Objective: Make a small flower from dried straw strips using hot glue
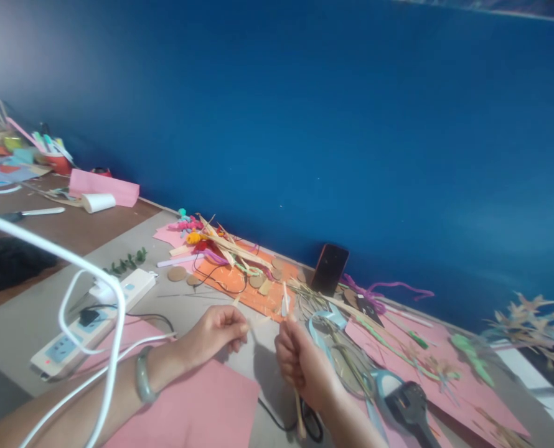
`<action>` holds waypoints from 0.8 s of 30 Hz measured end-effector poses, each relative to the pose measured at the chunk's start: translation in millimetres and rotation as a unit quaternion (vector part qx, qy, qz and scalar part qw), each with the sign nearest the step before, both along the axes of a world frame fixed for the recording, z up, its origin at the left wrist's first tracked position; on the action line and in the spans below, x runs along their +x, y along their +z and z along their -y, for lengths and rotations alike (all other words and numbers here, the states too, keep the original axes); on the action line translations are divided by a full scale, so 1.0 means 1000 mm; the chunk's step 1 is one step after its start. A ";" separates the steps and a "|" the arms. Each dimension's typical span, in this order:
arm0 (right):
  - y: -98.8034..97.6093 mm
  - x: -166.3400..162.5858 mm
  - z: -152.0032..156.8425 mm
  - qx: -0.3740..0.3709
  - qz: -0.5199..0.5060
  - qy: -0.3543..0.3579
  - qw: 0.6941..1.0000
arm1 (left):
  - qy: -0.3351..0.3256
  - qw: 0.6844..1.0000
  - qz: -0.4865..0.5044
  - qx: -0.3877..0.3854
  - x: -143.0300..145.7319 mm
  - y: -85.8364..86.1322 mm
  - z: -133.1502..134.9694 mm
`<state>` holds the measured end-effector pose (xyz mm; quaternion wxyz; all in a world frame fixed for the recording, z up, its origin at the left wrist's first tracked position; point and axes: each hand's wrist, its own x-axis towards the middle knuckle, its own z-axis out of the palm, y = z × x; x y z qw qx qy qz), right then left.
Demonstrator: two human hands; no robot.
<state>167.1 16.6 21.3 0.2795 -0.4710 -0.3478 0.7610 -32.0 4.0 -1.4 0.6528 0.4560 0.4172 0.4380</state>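
Gripping a slim, pale stick [299, 412] above a grey tabletop [181, 311], a person's right hand [295, 358] is curled tight; blur hides whether the left hand [223, 330], fingers bent near a flat pink paper sheet [202, 404], is closed. Beyond, straw-coloured strips [242, 250] litter an orange sheet [271, 308]; a black smartphone [329, 269] stands tilted before the blue wall [305, 124].

Behind the phone [329, 269] is the wall [328, 124]. Left of the phone lies 1 power strip [96, 323]; farther left, 1 cup [59, 165] of pens [50, 144]. Before the phone are the left hand [223, 330] and right hand [300, 358], the latter around 1 stick [285, 300].
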 end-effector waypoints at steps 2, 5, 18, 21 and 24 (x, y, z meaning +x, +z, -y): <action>-0.005 -0.004 0.003 0.063 0.072 0.026 0.995 | -0.003 1.000 0.001 -0.009 0.002 0.000 0.001; -0.009 -0.012 0.013 0.201 0.168 0.093 0.961 | -0.004 1.000 0.000 -0.007 0.005 -0.004 0.003; -0.027 -0.017 0.016 0.265 0.216 0.122 0.932 | -0.019 0.998 -0.066 0.011 0.011 -0.008 0.011; -0.023 -0.018 0.018 0.164 0.166 0.108 0.966 | -0.032 0.997 -0.067 0.022 0.009 -0.006 0.011; -0.014 -0.015 0.018 0.041 0.071 0.092 0.992 | -0.022 0.997 -0.063 0.042 0.007 -0.004 0.009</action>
